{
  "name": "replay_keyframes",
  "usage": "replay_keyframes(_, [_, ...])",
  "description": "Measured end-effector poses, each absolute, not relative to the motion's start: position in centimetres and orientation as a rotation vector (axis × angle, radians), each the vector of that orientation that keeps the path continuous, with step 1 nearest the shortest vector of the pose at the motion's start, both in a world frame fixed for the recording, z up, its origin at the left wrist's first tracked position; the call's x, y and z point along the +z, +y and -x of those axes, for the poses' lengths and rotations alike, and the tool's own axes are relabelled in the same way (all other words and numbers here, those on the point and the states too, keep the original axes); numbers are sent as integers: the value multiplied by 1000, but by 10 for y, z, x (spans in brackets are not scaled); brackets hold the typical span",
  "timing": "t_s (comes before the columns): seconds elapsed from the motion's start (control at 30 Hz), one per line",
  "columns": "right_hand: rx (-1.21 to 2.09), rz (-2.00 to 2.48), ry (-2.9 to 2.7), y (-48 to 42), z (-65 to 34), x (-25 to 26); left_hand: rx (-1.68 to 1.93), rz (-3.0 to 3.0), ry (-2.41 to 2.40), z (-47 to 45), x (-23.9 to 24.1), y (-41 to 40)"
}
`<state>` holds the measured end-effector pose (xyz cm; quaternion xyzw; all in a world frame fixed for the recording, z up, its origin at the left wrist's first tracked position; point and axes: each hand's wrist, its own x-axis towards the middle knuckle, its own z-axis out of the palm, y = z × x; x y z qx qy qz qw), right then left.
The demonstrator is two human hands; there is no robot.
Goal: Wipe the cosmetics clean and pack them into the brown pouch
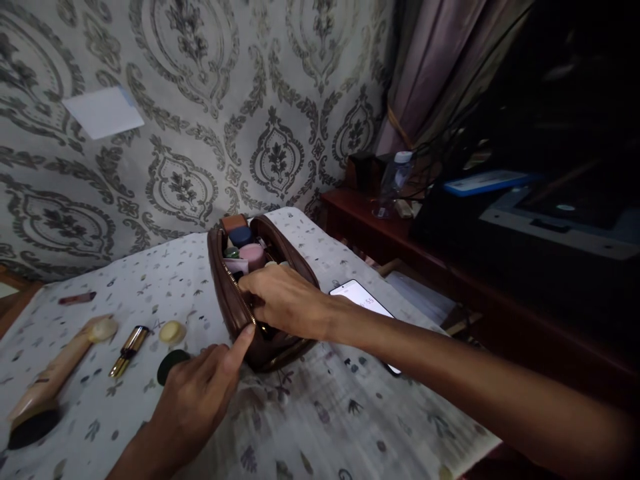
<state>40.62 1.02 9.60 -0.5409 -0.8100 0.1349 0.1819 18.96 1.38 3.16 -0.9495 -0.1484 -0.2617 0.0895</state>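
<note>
A brown zippered makeup bag (231, 308) lies unzipped on the patterned cloth, filled with cosmetics. Inside it I see a pink round container (253, 255), a dark blue one (241, 235) and several smaller items. My right hand (285, 300) reaches into the bag with bent fingers; its fingertips and whatever they hold are hidden. My left hand (200, 387) is at the bag's near left side, one finger extended onto the zipper rim and the others curled. Beside its knuckles is a dark green round item (171, 365), partly covered by the hand.
Left on the cloth are a beige tube (60, 373), a dark-ended brush-like item (34, 423), a gold-and-black lipstick (129, 350), a cream round item (171, 331) and a small reddish tube (77, 299). A lit phone (357, 293) lies under my right forearm. A bottle (397, 177) stands on a reddish-brown table.
</note>
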Motion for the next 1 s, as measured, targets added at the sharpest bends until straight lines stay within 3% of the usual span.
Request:
replay_keyframes(0.33, [538, 1446, -2257, 7, -409, 99, -797, 2804, -420, -173, 30, 6])
replay_keyframes(0.83, [335, 1497, -2408, 10, -408, 96, -790, 2699, -451, -153, 23, -4])
replay_keyframes(1.0, [519, 1469, -2477, 17, -409, 105, -767, 2700, -484, -150, 19, -4])
